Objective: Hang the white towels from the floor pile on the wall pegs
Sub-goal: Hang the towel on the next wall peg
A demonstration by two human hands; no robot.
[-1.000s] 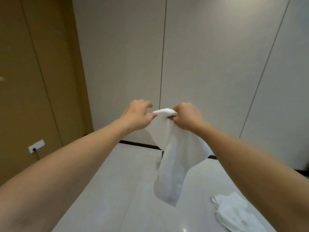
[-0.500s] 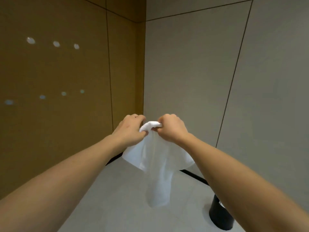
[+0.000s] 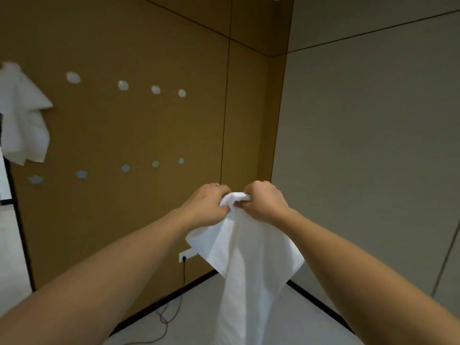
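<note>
Both fists, left hand [image 3: 207, 205] and right hand [image 3: 265, 201], clutch one bunched white towel [image 3: 249, 257].

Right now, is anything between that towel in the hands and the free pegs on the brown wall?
Nothing visible. Both the left hand and right hand grip the towel in open air, and the free pegs sit up and to the left. The hung towel is farther left, off that path.
</note>
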